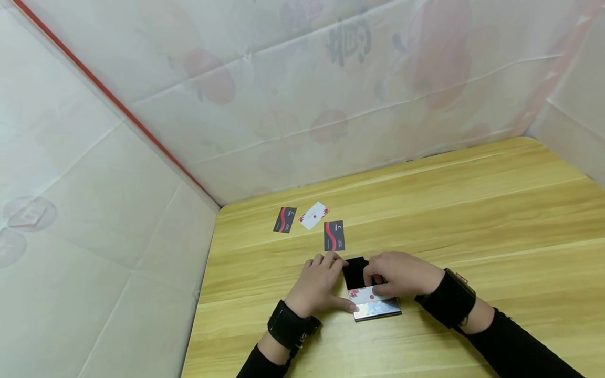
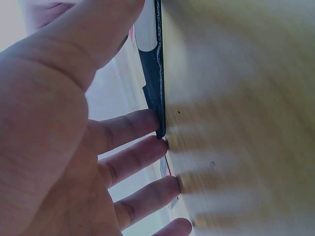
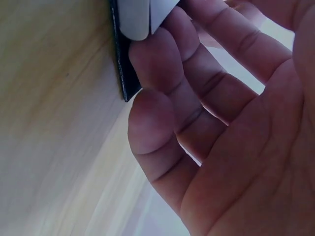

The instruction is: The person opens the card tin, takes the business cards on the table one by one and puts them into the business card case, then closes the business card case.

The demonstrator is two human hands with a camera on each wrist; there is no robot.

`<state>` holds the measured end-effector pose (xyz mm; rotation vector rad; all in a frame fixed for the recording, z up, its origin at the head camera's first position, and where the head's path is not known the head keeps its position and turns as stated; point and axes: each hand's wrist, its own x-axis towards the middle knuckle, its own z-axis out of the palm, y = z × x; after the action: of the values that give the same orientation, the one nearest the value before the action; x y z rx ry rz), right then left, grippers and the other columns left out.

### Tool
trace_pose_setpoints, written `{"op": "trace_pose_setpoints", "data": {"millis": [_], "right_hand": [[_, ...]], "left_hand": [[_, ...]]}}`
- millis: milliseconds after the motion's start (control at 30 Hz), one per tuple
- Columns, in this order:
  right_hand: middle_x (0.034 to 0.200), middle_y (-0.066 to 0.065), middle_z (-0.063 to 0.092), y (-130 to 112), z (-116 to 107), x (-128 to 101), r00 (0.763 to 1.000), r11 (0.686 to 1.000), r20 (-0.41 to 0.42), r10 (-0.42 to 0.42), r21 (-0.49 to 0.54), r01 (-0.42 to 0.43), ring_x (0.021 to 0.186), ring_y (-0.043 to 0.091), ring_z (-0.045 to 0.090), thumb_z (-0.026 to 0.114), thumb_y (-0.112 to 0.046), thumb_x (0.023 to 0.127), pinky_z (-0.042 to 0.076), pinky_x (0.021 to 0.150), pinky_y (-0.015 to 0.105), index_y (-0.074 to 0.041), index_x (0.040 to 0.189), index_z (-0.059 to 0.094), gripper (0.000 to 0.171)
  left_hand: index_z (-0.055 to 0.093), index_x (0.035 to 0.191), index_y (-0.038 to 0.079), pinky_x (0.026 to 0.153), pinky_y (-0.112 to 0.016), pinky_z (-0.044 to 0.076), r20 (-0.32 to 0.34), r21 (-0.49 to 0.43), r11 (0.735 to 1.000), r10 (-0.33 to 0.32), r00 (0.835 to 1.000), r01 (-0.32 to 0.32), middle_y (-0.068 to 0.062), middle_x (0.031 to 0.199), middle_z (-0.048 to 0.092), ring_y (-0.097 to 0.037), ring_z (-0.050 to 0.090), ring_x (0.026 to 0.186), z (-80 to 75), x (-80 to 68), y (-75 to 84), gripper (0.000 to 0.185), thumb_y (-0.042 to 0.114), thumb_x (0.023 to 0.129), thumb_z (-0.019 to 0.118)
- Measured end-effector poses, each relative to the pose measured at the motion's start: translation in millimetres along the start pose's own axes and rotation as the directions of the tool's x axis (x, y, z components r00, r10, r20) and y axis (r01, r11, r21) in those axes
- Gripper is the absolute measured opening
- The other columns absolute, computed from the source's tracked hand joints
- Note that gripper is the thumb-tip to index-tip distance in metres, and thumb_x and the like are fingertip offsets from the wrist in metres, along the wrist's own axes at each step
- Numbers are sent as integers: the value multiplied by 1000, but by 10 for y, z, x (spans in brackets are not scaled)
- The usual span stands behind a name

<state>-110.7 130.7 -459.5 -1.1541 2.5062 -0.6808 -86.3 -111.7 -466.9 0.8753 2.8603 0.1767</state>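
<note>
Resting at about 6 o'clock on the wooden tabletop (image 1: 472, 210): an opened card case (image 1: 366, 291), black flap toward 12 o'clock, shiny metal tray toward 6 o'clock, long axis running roughly 12 to 6. Lying across the tray, a white card with a red mark (image 1: 367, 297), short of fully seated as far as the head view is showing.

Bracing the case from its 9 o'clock side, the left hand (image 1: 321, 286): fingers straight and spread, fingertips (image 2: 156, 125) touching the dark edge of the case and the tabletop beside it, thumb reaching toward the tray's near corner. Not clenched, grasping nothing, only pressing.

Coming in from 3 o'clock, the right hand (image 1: 402, 274): fingers curled over the case, pinching the white card, its pale corner showing above the fingers (image 3: 157, 54) in the right wrist view. Thumb hidden there, so the pinch being judged from the curl and the head view.

Relation that matters: card lying directly under the right grip, its long side crosswise to the case's axis, pocket toward 12 o'clock of the card; right hand nearer the card, left hand nearer the case's edge.

Lying apart toward 11 and 12 o'clock, 3 loose cards: a black-and-red card (image 1: 284, 219), a white card (image 1: 314, 215), another black-and-red card (image 1: 334, 235) just beyond the left fingertips.
</note>
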Motion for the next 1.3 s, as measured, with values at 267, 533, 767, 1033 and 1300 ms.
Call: {"op": "trace_pose_setpoints", "data": {"millis": [267,533,767,1033,1300], "right_hand": [[70,-18,49,-17,9,-2,1000,1000,3,-22,-9,22,65,0,47,74,-22,85,41,61,22,-27,84,68,8],[69,-18,49,-53,13,5,1000,1000,14,-25,-11,25,65,0,47,73,-22,85,41,61,22,-23,86,70,4],[69,-19,49,-49,40,14,999,999,18,-27,-27,28,64,0,47,74,-23,84,41,61,22,-27,85,69,7],[78,-14,53,-4,33,-15,1000,1000,-18,-25,-19,25,68,2,47,73,-21,86,42,62,23,-25,92,70,9],[88,-8,56,162,-83,-72,996,997,-45,72,-7,-72,73,6,48,77,-22,82,43,67,26,-16,117,71,36]], "left_hand": [[53,140,21,99,-46,44,-4,15,1000,4,1000,-4,3,133,47,-22,49,120,-28,3,2,99,82,64,70],[52,141,21,100,-46,44,0,21,1000,-1,1000,1,4,134,47,-22,48,121,-17,-1,3,100,83,63,68],[52,141,21,99,-45,44,0,31,1000,-3,1000,3,4,134,47,-21,48,120,-6,6,-10,101,83,63,69],[52,140,21,98,-45,44,5,19,1000,1,1000,-1,4,134,46,-21,48,119,17,-8,1,100,83,63,68],[52,141,21,98,-45,45,6,26,1000,-3,1000,3,4,133,46,-21,49,118,1,5,11,101,83,63,69]]}}
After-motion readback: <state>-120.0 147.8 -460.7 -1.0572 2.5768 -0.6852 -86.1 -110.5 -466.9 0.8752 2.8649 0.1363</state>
